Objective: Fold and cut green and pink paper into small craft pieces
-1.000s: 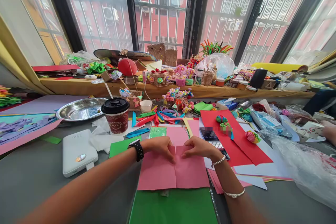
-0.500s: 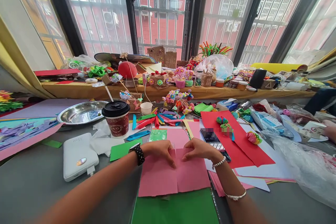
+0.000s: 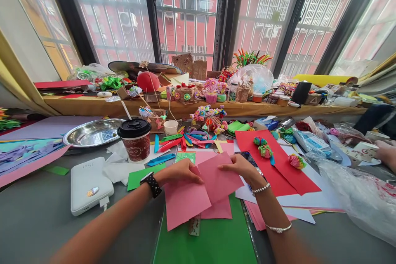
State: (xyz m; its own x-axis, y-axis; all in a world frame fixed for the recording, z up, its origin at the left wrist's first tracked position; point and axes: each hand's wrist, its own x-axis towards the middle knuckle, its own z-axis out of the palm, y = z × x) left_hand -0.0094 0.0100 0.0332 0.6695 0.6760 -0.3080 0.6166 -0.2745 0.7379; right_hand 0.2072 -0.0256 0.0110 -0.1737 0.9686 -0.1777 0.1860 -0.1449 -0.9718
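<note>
Two pink paper pieces are held over a green sheet [image 3: 216, 241]. My left hand [image 3: 181, 173] pinches the left piece [image 3: 187, 206] near its top, thumb on the paper. My right hand [image 3: 243, 169] grips the right piece [image 3: 220, 179] by its upper right edge, and this piece is raised and tilted. Its lower left corner overlaps the left piece. Beneath them lies another pink sheet [image 3: 218, 209], mostly covered. The end of a narrow, patterned flat strip [image 3: 194, 227], perhaps a ruler, sticks out below the left piece.
At left stand a lidded cup [image 3: 135, 142] with a straw, a white power bank [image 3: 91, 185] and a metal plate [image 3: 93, 132]. Red paper [image 3: 278, 165], a phone [image 3: 247, 157] and a plastic bag [image 3: 355, 198] lie at right. Another person's hand [image 3: 386, 154] shows at the right edge.
The two pink pieces lay flat, edge to edge; now they are apart, lifted and tilted, one in each hand. The pink sheet and strip underneath have come into view.
</note>
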